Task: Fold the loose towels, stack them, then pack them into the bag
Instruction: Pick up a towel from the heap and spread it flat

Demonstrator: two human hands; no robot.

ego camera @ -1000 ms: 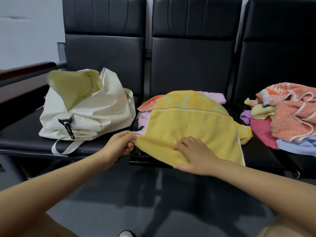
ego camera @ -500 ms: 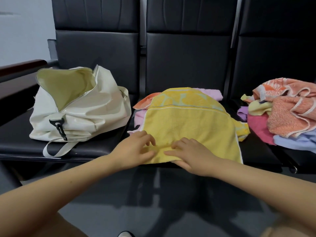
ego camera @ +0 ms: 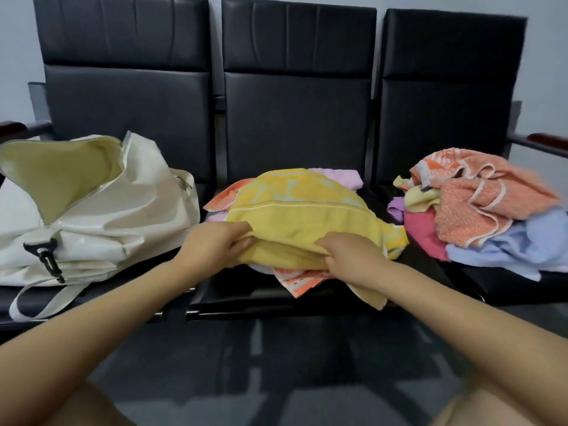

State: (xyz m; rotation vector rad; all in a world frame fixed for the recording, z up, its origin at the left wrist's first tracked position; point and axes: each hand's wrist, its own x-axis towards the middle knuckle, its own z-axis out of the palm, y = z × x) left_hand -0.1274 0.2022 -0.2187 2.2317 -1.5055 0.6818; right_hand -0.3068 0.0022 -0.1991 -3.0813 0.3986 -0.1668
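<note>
A yellow towel (ego camera: pixel 304 210) lies on top of a stack of folded towels on the middle black seat. Its near edge is lifted and doubled back. My left hand (ego camera: pixel 215 242) grips that edge at the left. My right hand (ego camera: pixel 349 256) grips it at the right, fingers curled into the cloth. Orange-and-white (ego camera: pixel 302 279) and pink (ego camera: pixel 341 176) towels show from under the yellow one. A cream bag (ego camera: pixel 92 210) stands unzipped and open on the left seat. A loose pile of orange, pink, blue and yellow towels (ego camera: pixel 479 210) sits on the right seat.
Three joined black chairs (ego camera: pixel 295 118) with tall backs carry everything. A metal armrest with a wooden top (ego camera: pixel 541 142) stands at the far right. The bag's strap (ego camera: pixel 37 298) hangs over the left seat's front edge. Dark floor lies below, with my knees at the bottom corners.
Both hands went from lying on the yellow towel's near edge to gripping it and lifting it back, which uncovered the orange-and-white towel beneath. The camera moved closer and shifted to the left.
</note>
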